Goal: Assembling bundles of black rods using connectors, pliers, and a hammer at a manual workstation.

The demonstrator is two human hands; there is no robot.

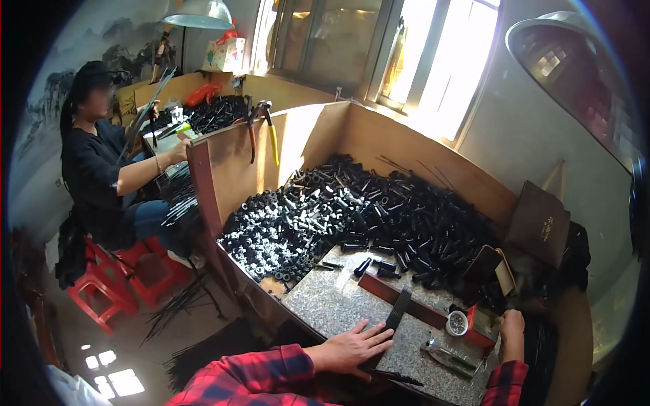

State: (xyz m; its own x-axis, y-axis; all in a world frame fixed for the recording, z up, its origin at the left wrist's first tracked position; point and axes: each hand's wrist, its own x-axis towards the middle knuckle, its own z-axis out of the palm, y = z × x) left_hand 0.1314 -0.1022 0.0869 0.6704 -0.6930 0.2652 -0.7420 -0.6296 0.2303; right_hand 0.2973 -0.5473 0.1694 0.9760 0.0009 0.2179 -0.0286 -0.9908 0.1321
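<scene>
Left fingers spread, touching black strips; right fingers curled beside red box.

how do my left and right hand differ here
The left hand has its fingers extended, while the right hand is curled. The left hand's fingertips meet the black strips; the right hand is beside the red box, any grip unclear. Both emerge from plaid sleeves.
</scene>
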